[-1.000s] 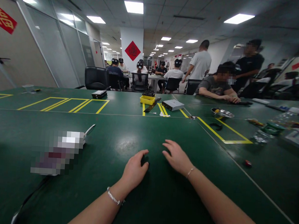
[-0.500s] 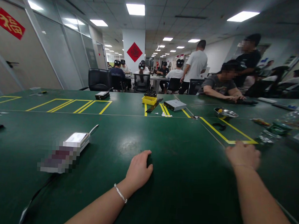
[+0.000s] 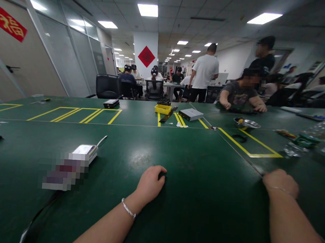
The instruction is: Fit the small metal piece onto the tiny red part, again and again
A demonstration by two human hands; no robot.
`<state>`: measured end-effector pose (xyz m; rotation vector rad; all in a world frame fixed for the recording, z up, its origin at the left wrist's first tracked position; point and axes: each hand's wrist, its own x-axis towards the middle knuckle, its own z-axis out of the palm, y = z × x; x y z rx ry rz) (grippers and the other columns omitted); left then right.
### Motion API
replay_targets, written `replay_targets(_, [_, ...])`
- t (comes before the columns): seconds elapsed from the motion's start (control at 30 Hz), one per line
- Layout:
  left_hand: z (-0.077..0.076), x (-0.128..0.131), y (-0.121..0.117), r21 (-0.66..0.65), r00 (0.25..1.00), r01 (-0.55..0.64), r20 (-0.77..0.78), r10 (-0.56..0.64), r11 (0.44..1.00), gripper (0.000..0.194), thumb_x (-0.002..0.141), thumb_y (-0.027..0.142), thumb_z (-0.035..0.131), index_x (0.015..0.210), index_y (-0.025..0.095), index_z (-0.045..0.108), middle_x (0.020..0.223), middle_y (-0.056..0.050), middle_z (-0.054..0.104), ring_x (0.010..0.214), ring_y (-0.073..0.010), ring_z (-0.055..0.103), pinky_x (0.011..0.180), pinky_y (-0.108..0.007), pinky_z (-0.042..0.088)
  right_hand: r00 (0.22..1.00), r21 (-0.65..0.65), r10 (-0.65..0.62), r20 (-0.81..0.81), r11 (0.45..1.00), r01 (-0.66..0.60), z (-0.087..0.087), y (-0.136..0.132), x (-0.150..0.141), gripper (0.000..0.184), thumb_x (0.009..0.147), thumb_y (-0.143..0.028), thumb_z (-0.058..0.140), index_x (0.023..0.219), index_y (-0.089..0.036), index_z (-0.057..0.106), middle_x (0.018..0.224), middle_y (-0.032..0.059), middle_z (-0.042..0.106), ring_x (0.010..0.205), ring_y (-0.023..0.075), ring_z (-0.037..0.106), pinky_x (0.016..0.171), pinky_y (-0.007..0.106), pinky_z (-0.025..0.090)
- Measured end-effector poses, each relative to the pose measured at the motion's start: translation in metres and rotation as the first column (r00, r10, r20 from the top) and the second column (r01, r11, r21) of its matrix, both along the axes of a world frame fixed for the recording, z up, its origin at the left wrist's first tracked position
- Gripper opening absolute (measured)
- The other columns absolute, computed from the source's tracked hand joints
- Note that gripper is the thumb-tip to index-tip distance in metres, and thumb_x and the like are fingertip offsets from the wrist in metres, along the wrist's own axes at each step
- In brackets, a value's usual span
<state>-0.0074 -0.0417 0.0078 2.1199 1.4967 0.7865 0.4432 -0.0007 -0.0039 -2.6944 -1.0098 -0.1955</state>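
My left hand [image 3: 151,183] rests on the green table [image 3: 196,197], a bracelet [image 3: 128,208] round its wrist. Its thumb and bent forefinger are a little apart, with nothing visible between them; the other fingers are hidden. Farther right, my right hand [image 3: 281,183] is low over the table beside the seam, knuckles up and slightly blurred. Its fingers are out of sight beneath it, so whether they hold anything cannot be seen. Left of my left hand lies a phone-like device [image 3: 84,150], partly pixelated, on a pale block with a dark strap or cable.
Yellow tape [image 3: 265,156] marks the table. Farther back are a yellow tray [image 3: 162,109], a grey box [image 3: 190,114], a small black device [image 3: 111,103] and a metal bowl [image 3: 246,123]. A plastic bottle [image 3: 301,143] lies right. Across the table sits a person [image 3: 243,91].
My right hand has drawn back toward me and to the right, away from the yellow tape. My left hand has barely shifted. The standing person in white has moved left.
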Motion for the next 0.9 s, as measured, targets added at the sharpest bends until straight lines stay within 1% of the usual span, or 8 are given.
replay_targets(0.1, [0.001,0.0,0.0,0.017,0.998,0.054,-0.014,-0.054,0.998,0.021,0.071,0.015,0.045,0.086,0.022,0.057,0.09,-0.002,0.059,0.091,-0.0177,0.049,0.084,-0.034,0.037,0.992,-0.093,-0.055,-0.114,0.995,0.044,0.005,0.0,-0.005,0.045,0.071,-0.037,0.04,0.1,-0.006,0.055,0.086,0.0252,0.053,0.085,0.031,0.052,0.053,0.036,0.035])
replay_targets(0.37, [0.005,-0.002,-0.002,0.027,0.99,0.143,-0.025,-0.142,0.989,0.018,0.07,0.015,0.048,0.082,0.022,0.057,0.096,-0.002,0.057,0.095,-0.0176,0.047,0.086,-0.034,0.035,0.994,-0.155,0.017,-0.104,0.987,-0.033,0.015,0.001,-0.014,0.031,0.07,-0.03,0.041,0.083,-0.011,0.061,0.087,0.023,0.054,0.086,0.03,0.052,0.056,0.037,0.037])
replay_targets(0.5, [0.005,-0.001,-0.002,0.035,0.991,0.134,-0.032,-0.133,0.99,0.019,0.07,0.016,0.048,0.085,0.023,0.056,0.095,-0.001,0.058,0.094,-0.0177,0.048,0.085,-0.034,0.035,0.988,-0.081,0.095,-0.12,0.991,-0.105,0.027,0.001,-0.028,0.028,0.071,-0.029,0.039,0.077,-0.013,0.062,0.089,0.0212,0.054,0.09,0.03,0.05,0.063,0.039,0.038])
replay_targets(0.63, [0.005,-0.001,-0.002,-0.006,0.995,0.095,-0.012,-0.095,0.995,0.021,0.069,0.017,0.049,0.089,0.022,0.055,0.094,-0.002,0.057,0.092,-0.0178,0.049,0.085,-0.034,0.036,0.93,0.082,0.309,-0.196,0.951,-0.299,0.041,0.011,-0.071,0.025,0.073,-0.036,0.04,0.079,-0.02,0.059,0.087,0.0118,0.057,0.085,0.0248,0.052,0.068,0.038,0.04])
replay_targets(0.7, [0.006,-0.001,-0.002,-0.02,0.996,0.083,0.026,-0.082,0.996,0.023,0.069,0.018,0.049,0.091,0.022,0.055,0.096,-0.002,0.057,0.093,-0.0179,0.05,0.085,-0.034,0.037,0.848,0.198,0.45,-0.28,0.891,-0.408,0.044,0.015,-0.106,0.023,0.072,-0.04,0.043,0.079,-0.023,0.056,0.082,0.005,0.058,0.078,0.02,0.054,0.068,0.035,0.041])
replay_targets(0.73, [0.006,-0.001,-0.003,-0.024,0.996,0.07,0.051,-0.069,0.997,0.024,0.069,0.02,0.05,0.093,0.021,0.054,0.097,-0.003,0.057,0.094,-0.0181,0.05,0.085,-0.034,0.037,0.764,0.285,0.534,-0.363,0.844,-0.454,0.044,0.016,-0.127,0.022,0.071,-0.041,0.044,0.078,-0.024,0.055,0.08,0.0023,0.058,0.074,0.0179,0.055,0.068,0.033,0.043])
replay_targets(0.83, [0.005,0.001,-0.004,-0.042,0.99,0.034,0.135,-0.028,0.999,0.033,0.068,0.025,0.055,0.1,0.021,0.051,0.1,-0.005,0.056,0.094,-0.0187,0.051,0.084,-0.034,0.039,0.317,0.552,0.741,-0.592,0.659,-0.51,0.042,0.01,-0.197,0.018,0.067,-0.039,0.05,0.075,-0.023,0.052,0.075,-0.0011,0.056,0.071,0.0148,0.055,0.07,0.032,0.044])
replay_targets(0.9, [0.004,0.002,-0.005,-0.062,0.984,0.032,0.177,-0.021,0.998,0.043,0.065,0.029,0.058,0.106,0.022,0.047,0.099,-0.005,0.057,0.091,-0.0185,0.053,0.081,-0.033,0.041,0.142,0.592,0.764,-0.63,0.59,-0.548,0.038,-0.001,-0.242,0.019,0.064,-0.039,0.053,0.071,-0.022,0.052,0.07,-0.0027,0.056,0.069,0.0135,0.055,0.067,0.03,0.045])
